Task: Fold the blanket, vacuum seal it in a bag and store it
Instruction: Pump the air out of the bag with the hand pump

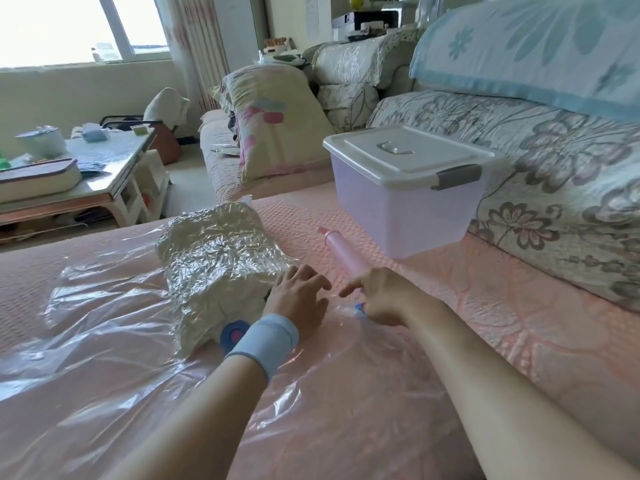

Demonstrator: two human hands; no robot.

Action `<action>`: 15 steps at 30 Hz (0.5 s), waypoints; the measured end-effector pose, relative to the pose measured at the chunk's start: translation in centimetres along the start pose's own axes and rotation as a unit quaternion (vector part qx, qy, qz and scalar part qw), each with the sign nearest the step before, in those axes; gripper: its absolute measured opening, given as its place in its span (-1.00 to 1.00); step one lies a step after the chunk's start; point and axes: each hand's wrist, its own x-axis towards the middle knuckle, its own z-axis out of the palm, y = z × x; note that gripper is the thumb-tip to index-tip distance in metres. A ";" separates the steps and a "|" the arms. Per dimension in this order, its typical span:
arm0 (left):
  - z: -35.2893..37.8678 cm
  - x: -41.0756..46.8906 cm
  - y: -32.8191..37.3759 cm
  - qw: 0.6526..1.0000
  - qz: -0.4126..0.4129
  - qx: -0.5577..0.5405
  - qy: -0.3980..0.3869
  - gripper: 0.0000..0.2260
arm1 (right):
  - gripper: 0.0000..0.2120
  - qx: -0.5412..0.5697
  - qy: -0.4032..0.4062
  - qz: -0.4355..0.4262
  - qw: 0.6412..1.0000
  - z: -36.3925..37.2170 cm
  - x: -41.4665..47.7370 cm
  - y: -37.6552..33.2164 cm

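Pink quilted cover (485, 306) fills the lower frame. Across it spreads a clear vacuum bag (104, 341) holding the compressed blanket (214, 258) at center. A lidded storage box (398, 209), contents unclear, sits center right, 1 pink pump (343, 254) beside it. The left hand (298, 299) rests relaxed on the bag. The right hand (381, 296) pinches a mostly hidden blue clip (360, 308).
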 end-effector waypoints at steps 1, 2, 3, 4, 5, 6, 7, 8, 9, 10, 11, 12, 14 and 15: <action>0.1 -0.8 -0.3 1.000 0.011 0.002 0.014 -0.76 | -0.59 -0.008 -0.004 0.003 1.000 0.2 0.1 0.0; 0.2 -1.7 -0.6 0.999 0.022 0.006 0.029 -0.76 | -0.59 -0.010 -0.009 0.008 1.000 0.4 0.0 -0.1; 0.2 -2.5 -1.1 0.998 0.030 0.010 0.047 -0.76 | -0.57 -0.009 -0.014 0.011 1.000 0.5 0.0 -0.2; -0.1 -3.1 -1.6 0.997 0.034 0.009 0.062 -0.76 | -0.54 -0.009 -0.020 0.017 1.000 0.5 0.1 -0.4; -0.3 -3.6 -2.1 0.997 0.033 0.004 0.073 -0.75 | -0.53 -0.011 -0.026 0.021 0.999 0.5 0.2 -0.4; -0.8 -4.1 -2.6 0.996 0.031 -0.001 0.079 -0.73 | -0.53 -0.015 -0.032 0.026 0.999 0.5 0.2 -0.5; -1.2 -4.5 -3.2 0.996 0.028 0.001 0.083 -0.71 | -0.54 -0.019 -0.034 0.032 0.999 0.6 0.3 -0.5; -1.7 -5.0 -3.9 0.997 0.016 0.011 0.081 -0.67 | -0.57 -0.024 -0.032 0.039 0.998 0.7 0.5 -0.4; -2.2 -5.4 -4.7 0.997 -0.002 0.023 0.068 -0.61 | -0.59 -0.035 -0.030 0.049 0.998 0.8 0.7 -0.3; -2.6 -5.9 -5.5 0.998 -0.024 0.033 0.046 -0.53 | -0.62 -0.049 -0.024 0.060 0.997 1.0 1.0 -0.2; -3.1 -6.4 -6.5 0.998 -0.045 0.045 0.014 -0.45 | -0.66 -0.065 -0.012 0.069 0.995 1.0 1.3 -0.2; -3.4 -6.8 -7.2 0.996 -0.057 0.059 -0.022 -0.40 | -0.69 -0.076 0.012 0.076 0.994 0.8 1.6 -0.4; -4.4 -7.5 -8.6 0.995 -0.056 0.062 -0.059 -0.39 | -0.74 -0.072 0.091 0.055 0.992 0.4 2.1 -2.2; -4.7 -7.6 -8.9 0.997 -0.056 0.035 -0.036 -0.44 | -0.77 -0.047 0.134 0.023 0.990 0.3 2.2 -3.5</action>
